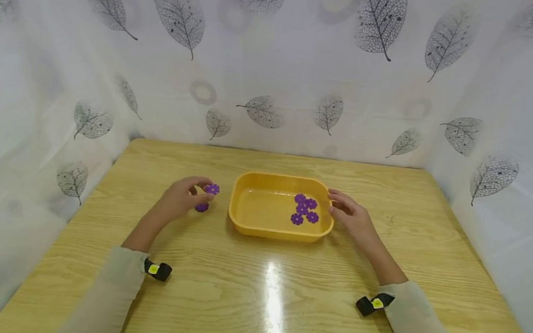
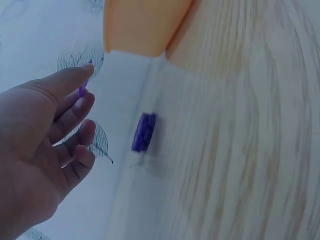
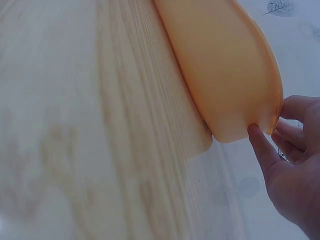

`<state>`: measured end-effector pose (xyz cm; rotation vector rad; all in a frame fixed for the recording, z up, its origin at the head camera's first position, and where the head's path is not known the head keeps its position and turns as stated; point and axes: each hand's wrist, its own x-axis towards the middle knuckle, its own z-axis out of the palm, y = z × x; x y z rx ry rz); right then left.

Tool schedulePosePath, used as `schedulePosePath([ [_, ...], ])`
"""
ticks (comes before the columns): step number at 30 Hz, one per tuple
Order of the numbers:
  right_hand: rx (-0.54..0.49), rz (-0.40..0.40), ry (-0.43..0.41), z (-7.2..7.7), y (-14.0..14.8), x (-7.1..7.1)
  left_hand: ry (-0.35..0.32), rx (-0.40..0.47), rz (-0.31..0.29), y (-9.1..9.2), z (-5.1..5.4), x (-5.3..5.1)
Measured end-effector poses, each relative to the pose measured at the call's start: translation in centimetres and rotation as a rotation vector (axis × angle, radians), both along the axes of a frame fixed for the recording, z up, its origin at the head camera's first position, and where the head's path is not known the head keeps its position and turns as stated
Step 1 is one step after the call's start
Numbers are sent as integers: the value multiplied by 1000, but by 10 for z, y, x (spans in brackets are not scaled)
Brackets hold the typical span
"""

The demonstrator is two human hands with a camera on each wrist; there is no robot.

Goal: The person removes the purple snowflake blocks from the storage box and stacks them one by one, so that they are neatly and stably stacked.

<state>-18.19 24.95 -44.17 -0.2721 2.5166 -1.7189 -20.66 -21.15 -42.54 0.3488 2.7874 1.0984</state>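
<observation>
My left hand (image 1: 183, 198) pinches a purple flower-shaped plastic disc (image 1: 212, 189) between thumb and fingertips, above the table to the left of a yellow plastic basin (image 1: 262, 233). In the left wrist view the disc (image 2: 83, 90) appears edge-on at the fingertips. Below that hand a small stack of the same purple discs (image 2: 144, 132) stands on the table, partly hidden in the head view. Several purple discs (image 1: 302, 209) lie inside the basin, towards its right end. My right hand (image 1: 351, 216) holds the basin's right end, its thumb (image 3: 260, 142) against the wall and fingers at the rim.
The light wooden table (image 1: 222, 286) carries the basin near its middle. A white curtain (image 1: 272, 75) with a grey leaf print hangs behind the table and along both sides. Black straps with small devices (image 1: 158, 270) sit on both wrists.
</observation>
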Motion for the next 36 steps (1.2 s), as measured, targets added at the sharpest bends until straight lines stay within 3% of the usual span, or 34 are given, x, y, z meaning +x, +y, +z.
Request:
schedulePosePath([
  [6,-16,9,9,-1,1,0,-40,-37,-25,-21,-7,-3],
  [12,-23,8,7,1,0,1,-103,-28,-57,-31,-13,-5],
  [22,-14,22,-4,2,1,2,-129,-35,-120,-32,-17,-6],
  [36,-17,20,7,2,0,2,-133,-54,-120,-34,-18,-5],
])
